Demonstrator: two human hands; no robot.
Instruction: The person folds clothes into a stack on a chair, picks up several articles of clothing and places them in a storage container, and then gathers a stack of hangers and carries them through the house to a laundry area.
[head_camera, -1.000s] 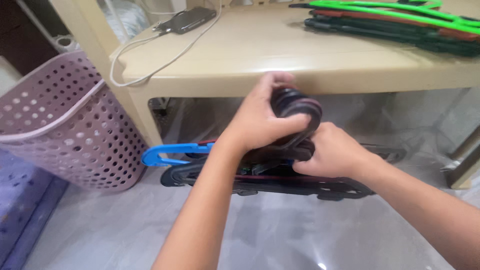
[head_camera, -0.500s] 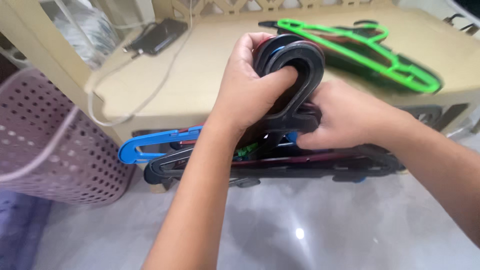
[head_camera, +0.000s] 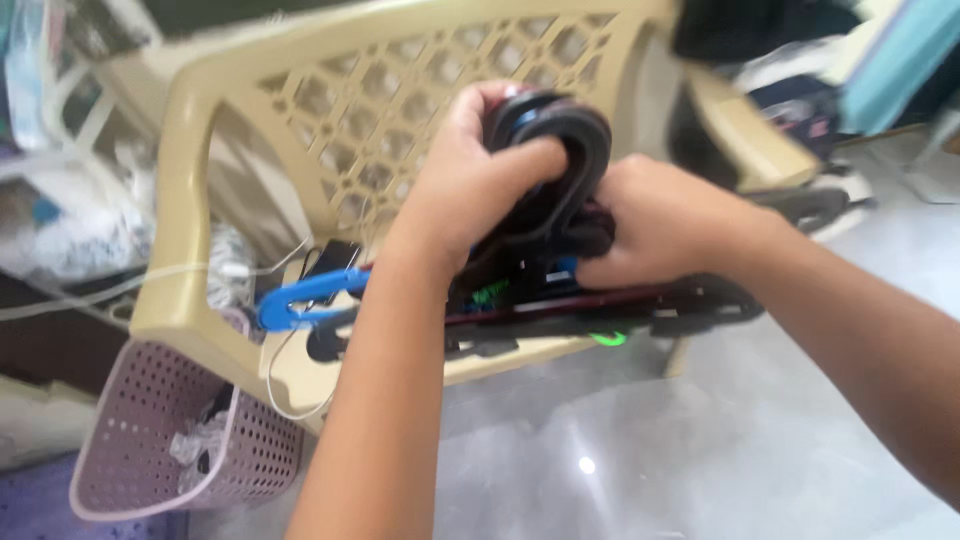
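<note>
hanger hooks (head_camera: 560, 150) — hand-covered, background blurred

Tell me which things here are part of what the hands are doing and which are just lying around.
In hand:
bundle of dark plastic clothes hangers
left hand
right hand

Lying about:
beige plastic lattice-back chair
pink perforated plastic basket
dark phone with white cable

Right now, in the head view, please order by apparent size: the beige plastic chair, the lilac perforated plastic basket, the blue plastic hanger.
1. Beige plastic chair
2. Lilac perforated plastic basket
3. Blue plastic hanger, partly hidden behind the arm, so its full size is unsure.
</note>
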